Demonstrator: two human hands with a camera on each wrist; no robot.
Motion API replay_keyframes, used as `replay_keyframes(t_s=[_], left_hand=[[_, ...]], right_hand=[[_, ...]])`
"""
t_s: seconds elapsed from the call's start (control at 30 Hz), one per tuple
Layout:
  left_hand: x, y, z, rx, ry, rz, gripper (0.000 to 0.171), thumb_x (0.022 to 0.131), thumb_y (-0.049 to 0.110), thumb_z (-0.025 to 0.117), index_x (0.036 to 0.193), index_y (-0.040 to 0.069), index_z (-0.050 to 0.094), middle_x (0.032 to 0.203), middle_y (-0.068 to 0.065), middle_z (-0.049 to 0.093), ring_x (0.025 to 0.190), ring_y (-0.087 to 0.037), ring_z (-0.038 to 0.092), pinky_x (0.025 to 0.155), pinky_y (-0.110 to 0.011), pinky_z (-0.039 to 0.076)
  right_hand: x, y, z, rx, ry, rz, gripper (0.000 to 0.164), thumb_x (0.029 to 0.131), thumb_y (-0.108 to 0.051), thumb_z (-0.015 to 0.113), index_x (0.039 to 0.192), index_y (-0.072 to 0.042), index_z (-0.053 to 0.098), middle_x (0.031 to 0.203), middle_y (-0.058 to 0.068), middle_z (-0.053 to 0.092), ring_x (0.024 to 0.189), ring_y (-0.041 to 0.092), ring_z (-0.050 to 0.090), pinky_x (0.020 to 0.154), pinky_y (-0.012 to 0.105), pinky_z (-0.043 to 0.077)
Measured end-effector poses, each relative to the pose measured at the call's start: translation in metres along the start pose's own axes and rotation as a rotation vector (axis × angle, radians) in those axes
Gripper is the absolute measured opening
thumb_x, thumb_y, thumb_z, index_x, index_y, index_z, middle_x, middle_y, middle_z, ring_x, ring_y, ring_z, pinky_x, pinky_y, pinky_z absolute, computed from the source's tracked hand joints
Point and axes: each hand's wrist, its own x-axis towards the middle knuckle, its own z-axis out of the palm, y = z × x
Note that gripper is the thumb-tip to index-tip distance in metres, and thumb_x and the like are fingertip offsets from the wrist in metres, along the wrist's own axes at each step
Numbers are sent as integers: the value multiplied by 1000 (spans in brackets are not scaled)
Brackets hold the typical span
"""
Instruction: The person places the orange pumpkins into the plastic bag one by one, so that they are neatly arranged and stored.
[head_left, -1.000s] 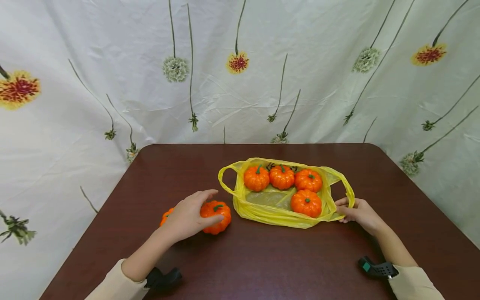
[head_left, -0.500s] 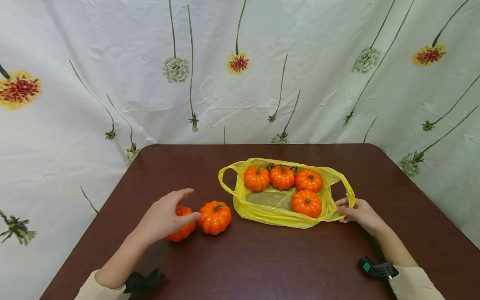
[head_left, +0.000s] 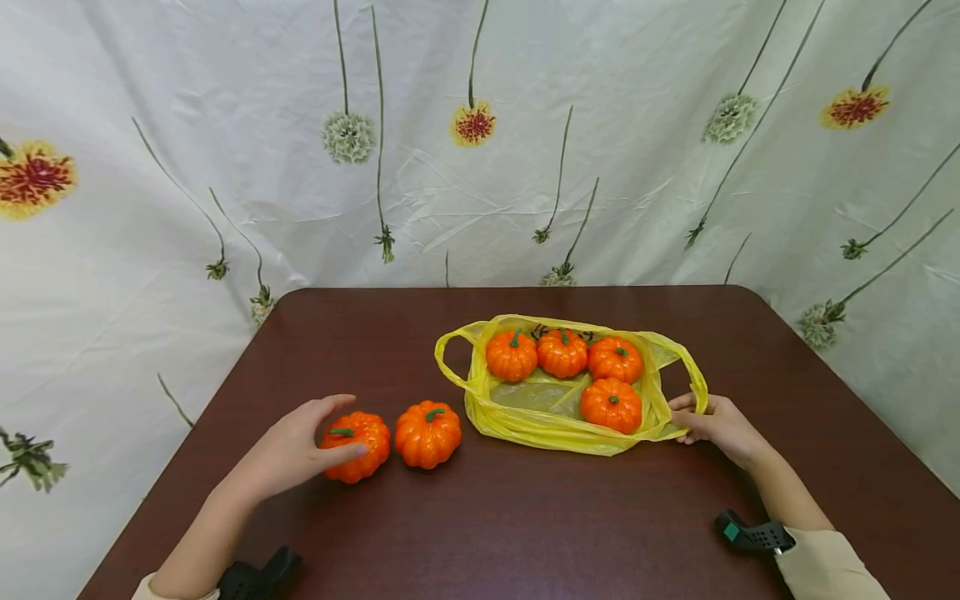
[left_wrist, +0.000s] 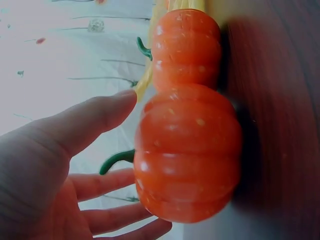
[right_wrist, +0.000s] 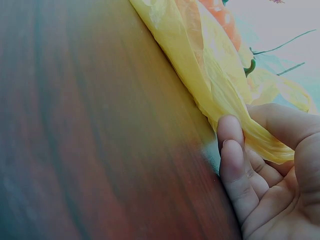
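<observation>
My left hand [head_left: 281, 454] is spread around an orange toy pumpkin [head_left: 373, 450] with a green stem. In the left wrist view the thumb stands apart from this pumpkin [left_wrist: 190, 160], and the fingers reach behind it. A second pumpkin [head_left: 427, 436] sits just to its right. A yellow plastic bag [head_left: 543, 432] lies with its mouth wide, several pumpkins [head_left: 613, 406] inside. At the bag's right end my right hand [head_left: 722, 427] holds the handle side. The right wrist view shows the yellow plastic [right_wrist: 220, 85] between thumb and fingers.
All of this rests on a dark brown table [head_left: 525, 533]. A white cloth [head_left: 420, 192] printed with flowers hangs behind it. The bag's left handle loop [head_left: 442, 357] sticks out toward the two loose pumpkins. Black straps [head_left: 750, 533] are on both wrists.
My left hand has moved left and back, from over the right loose pumpkin to the left one, which now shows more fully. My right hand has stayed at the bag.
</observation>
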Motion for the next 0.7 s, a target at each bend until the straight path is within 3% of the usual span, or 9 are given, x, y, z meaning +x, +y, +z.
replay_keyframes(t_s=[0.4, 0.7], left_hand=[[-1, -20, 2, -149, -115, 14, 78, 81, 43, 78, 141, 3, 46, 131, -13, 54, 112, -28, 53, 93, -49, 44], [-1, -23, 3, -192, -120, 12, 75, 81, 39, 79, 140, 4, 47, 126, -12, 57, 107, -25, 55, 89, -44, 47]], right_hand=[[-1, -1, 0, -6, 2, -8, 33, 94, -5, 60, 111, 22, 53, 78, 5, 67, 63, 15, 63, 61, 28, 56], [0, -2, 1, 6, -6, -4, 34, 94, -5, 60, 111, 23, 53, 78, 5, 67, 62, 14, 63, 61, 28, 56]])
